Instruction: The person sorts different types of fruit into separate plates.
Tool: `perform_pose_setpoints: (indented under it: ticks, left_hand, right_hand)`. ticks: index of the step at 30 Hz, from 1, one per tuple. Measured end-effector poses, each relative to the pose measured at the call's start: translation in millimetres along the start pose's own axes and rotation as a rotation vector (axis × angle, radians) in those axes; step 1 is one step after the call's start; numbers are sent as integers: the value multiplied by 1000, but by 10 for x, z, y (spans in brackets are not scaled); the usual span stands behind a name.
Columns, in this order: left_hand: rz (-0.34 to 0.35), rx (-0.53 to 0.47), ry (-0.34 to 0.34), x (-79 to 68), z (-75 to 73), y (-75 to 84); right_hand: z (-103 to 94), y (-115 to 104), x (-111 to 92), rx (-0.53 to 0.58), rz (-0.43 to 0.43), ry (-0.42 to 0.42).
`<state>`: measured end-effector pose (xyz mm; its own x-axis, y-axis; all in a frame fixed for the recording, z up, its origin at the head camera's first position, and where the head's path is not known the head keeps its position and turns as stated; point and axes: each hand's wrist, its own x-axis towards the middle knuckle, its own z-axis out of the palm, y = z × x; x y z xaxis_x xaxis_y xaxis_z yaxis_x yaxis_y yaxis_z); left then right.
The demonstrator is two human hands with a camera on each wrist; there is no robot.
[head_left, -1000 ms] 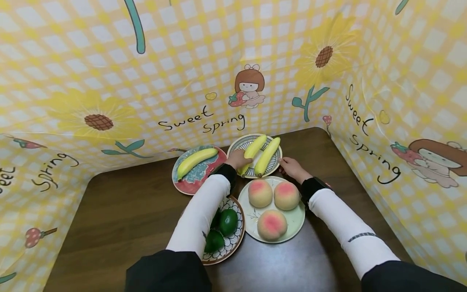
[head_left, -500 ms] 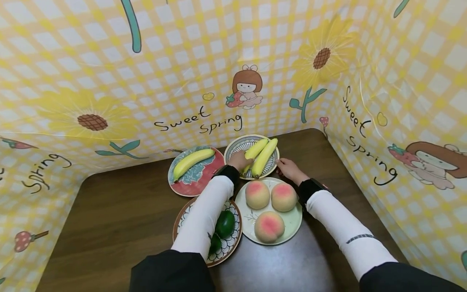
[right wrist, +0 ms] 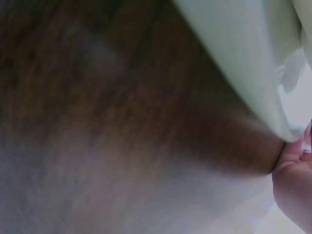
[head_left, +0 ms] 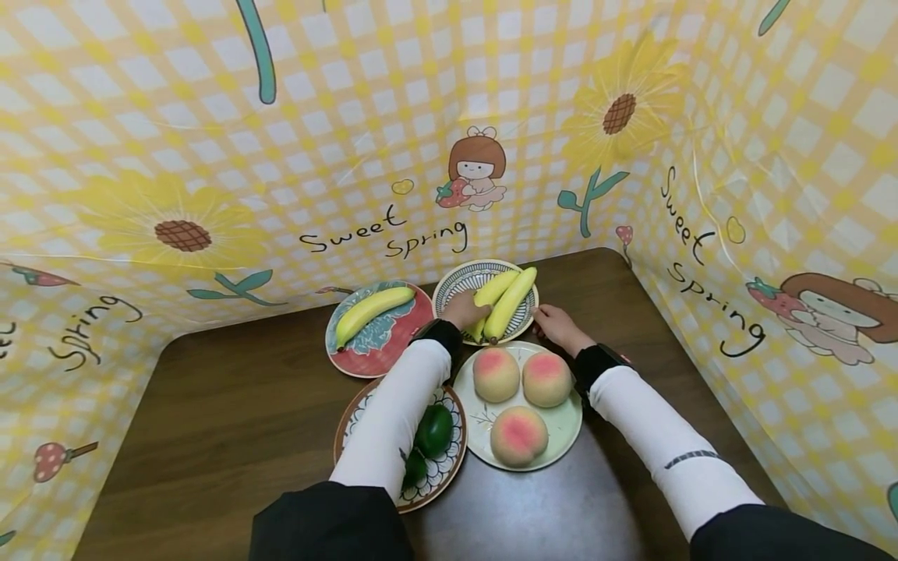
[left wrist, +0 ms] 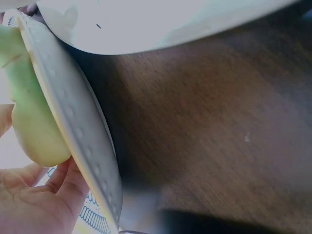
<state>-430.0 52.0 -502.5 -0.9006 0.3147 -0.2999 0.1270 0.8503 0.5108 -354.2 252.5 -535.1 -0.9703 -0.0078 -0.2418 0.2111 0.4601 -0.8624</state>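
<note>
In the head view two yellow bananas lie side by side on a plate with a dark striped rim point(head_left: 449, 285) at the back of the table. My left hand point(head_left: 463, 310) reaches over the plate's left side and grips the left banana point(head_left: 496, 287), thumb on top. The left wrist view shows this banana point(left wrist: 39, 122) between thumb and fingers, just inside the rim. Its upper end meets the right banana point(head_left: 510, 305). At the plate's right edge my right hand point(head_left: 561, 326) pinches the rim, its fingertips partly hidden underneath.
Left of it, a red and blue plate point(head_left: 393, 347) bears one banana point(head_left: 374, 313). In front stand a pale green plate point(head_left: 561, 444) with three peaches point(head_left: 519, 436) and a brown-rimmed plate point(head_left: 449, 487) with dark green fruits point(head_left: 435, 430), partly under my left sleeve. Patterned cloth point(head_left: 351, 156) walls the table.
The left banana has shifted right in my left hand, so its upper end now meets the other banana. My right hand stays at the plate's rim.
</note>
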Motion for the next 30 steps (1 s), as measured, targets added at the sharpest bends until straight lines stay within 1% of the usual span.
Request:
perform_pose_setpoints:
  ticks: [6, 8, 9, 12, 15, 16, 19, 22, 25, 28, 30]
  left_hand:
    - [5, -39, -22, -33, -26, -86]
    - [-6, -50, -37, -36, -63, -112]
    - [13, -41, -28, 235, 57, -318]
    - [47, -41, -24, 187, -72, -355]
    - [106, -53, 23, 91, -251, -397]
    - [104, -76, 25, -225, -466, -217]
    - [121, -112, 73, -334, -679, -293]
    - [115, -136, 113, -416, -878, -432]
    - [96, -120, 157, -478, -1029, -645]
    - [53, -100, 182, -551, -1133, -882]
    - [25, -93, 184, -615, -1178, -1034]
  right_hand:
    - [52, -31, -17, -3, -3, -6]
    - [65, -36, -23, -1, -1, -9]
    - [68, -38, -28, -1, 0, -13]
    - [64, -35, -39, 3, 6, -28]
    - [38, -28, -53, 2, 10, -41]
    - [29, -27, -56, 0, 11, -45]
    - [-6, -33, -64, -10, 10, -50]
    - [-39, -39, -69, -15, 9, -51]
    - [-57, -41, -76, -21, 7, -54]
    - [-42, -38, -79, -24, 1, -55]
    - [-12, -33, -85, -23, -2, -59]
